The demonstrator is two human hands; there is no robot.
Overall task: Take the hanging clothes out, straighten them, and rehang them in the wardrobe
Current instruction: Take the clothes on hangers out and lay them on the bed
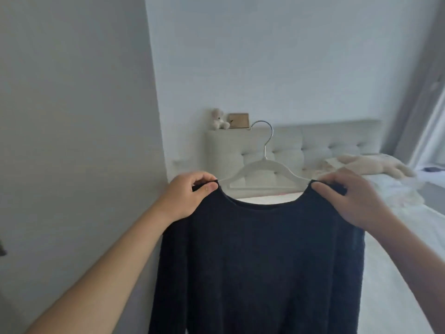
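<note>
A dark navy long-sleeved sweater (262, 256) hangs in front of me on a white hanger (261, 168) with a metal hook pointing up. My left hand (190, 196) pinches the sweater's left shoulder over the hanger's end. On the other shoulder, my right hand (349, 201) grips the cloth the same way. The sweater hangs flat, sleeves down at its sides, and its lower part runs out of the frame. The wardrobe is not in view.
A pale wall panel (72, 141) fills the left. Behind the sweater stands a bed (397, 237) with a tufted headboard (337, 141), a plush toy (370, 165) on it, and a small teddy bear (219, 119) on a ledge. A curtain (419, 88) hangs at the right.
</note>
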